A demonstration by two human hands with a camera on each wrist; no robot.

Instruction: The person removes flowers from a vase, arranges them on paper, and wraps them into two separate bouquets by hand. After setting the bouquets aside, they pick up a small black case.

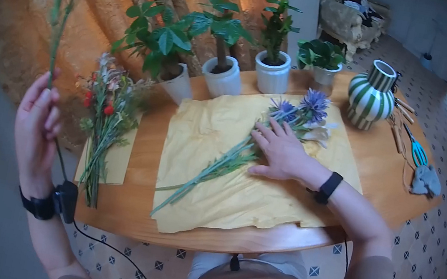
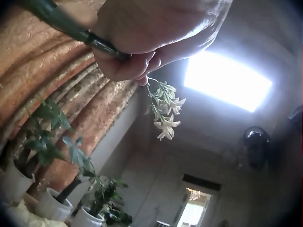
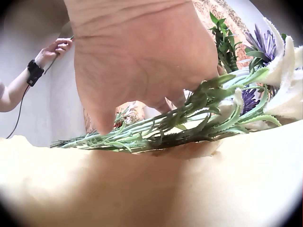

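To the left of the yellow sheet (image 1: 209, 116), the person's left hand (image 1: 38, 122) is raised, forearm angled upward, thumb and fingers pinching a long green stem (image 1: 56, 44) that stands nearly upright; the left wrist view shows white blossoms (image 2: 166, 113) at its tip. The right forearm reaches in over the sheet's right side, and the right hand (image 1: 281, 150) rests palm down, fingers spread and ungripping, on the flower bunch (image 1: 225, 161) lying diagonally across the sheet, purple heads (image 1: 314, 106) toward its far right corner.
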